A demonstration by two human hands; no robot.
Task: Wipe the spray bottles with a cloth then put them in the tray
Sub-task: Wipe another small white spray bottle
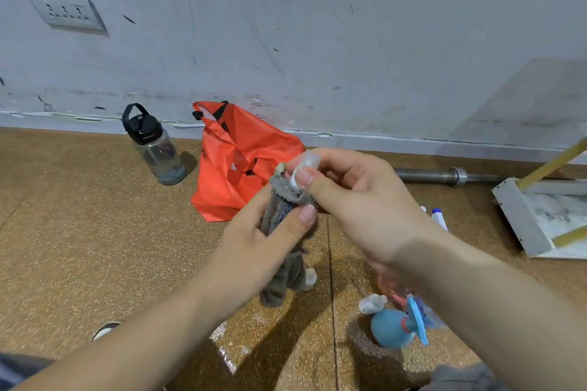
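Observation:
My left hand (266,241) grips a grey cloth (282,206) that hangs down in front of me. My right hand (352,200) pinches a small clear spray bottle (306,163) whose lower part is wrapped in the top of the cloth. On the floor at lower right lie a blue round spray bottle (392,328) with a blue trigger, a small white bottle (373,303) and, farther back, a white bottle with a blue tip (440,219). A white tray (521,219) with a marble-pattern base sits on the floor at the right.
An orange bag (241,162) and a clear water bottle with a black lid (155,146) stand by the grey wall. A metal bar (444,175) lies along the wall base. Yellow sticks (552,165) lean over the tray. The floor is brown speckled.

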